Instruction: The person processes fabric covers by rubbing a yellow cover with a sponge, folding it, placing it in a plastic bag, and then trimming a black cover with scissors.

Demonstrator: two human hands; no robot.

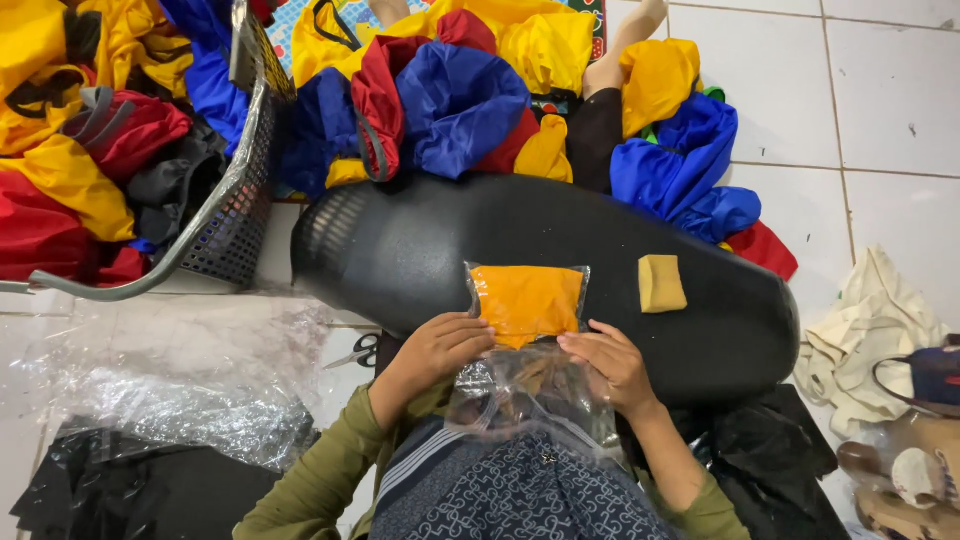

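A: Fingers (462, 335) of the left hand (435, 352) are curling narrow against the near left edge of a folded orange cloth (527, 300) that is sitting inside a clear plastic bag (530, 385). Right hand (612, 368) is mirroring it, its fingers pressing flat on the bag just below the cloth's right corner.

B: Noted. Where is the bag lying?

A: On a black oval board (420, 245) that is serving as the worktop, across the person's lap. The cloth is filling the far end of the bag; the near end is lying loose and crinkled over the patterned lap, open or not I cannot tell.

B: Judgement on progress?

A: The cloth appears fully seated in the bag, so insertion looks done. Flattening and closing the slack end seems to be what is remaining. A second, smaller folded yellow piece (661, 283) is waiting unbagged on the board, well apart to the right.

B: Supply and surroundings?

A: A heap of red, blue and yellow fabric (460, 100) is lying beyond the board, with more in a grey mesh basket (235, 215) at left. Scissors (358, 352) are resting on the tiled floor beside the left wrist, near a sheet of loose clear plastic (170, 390).
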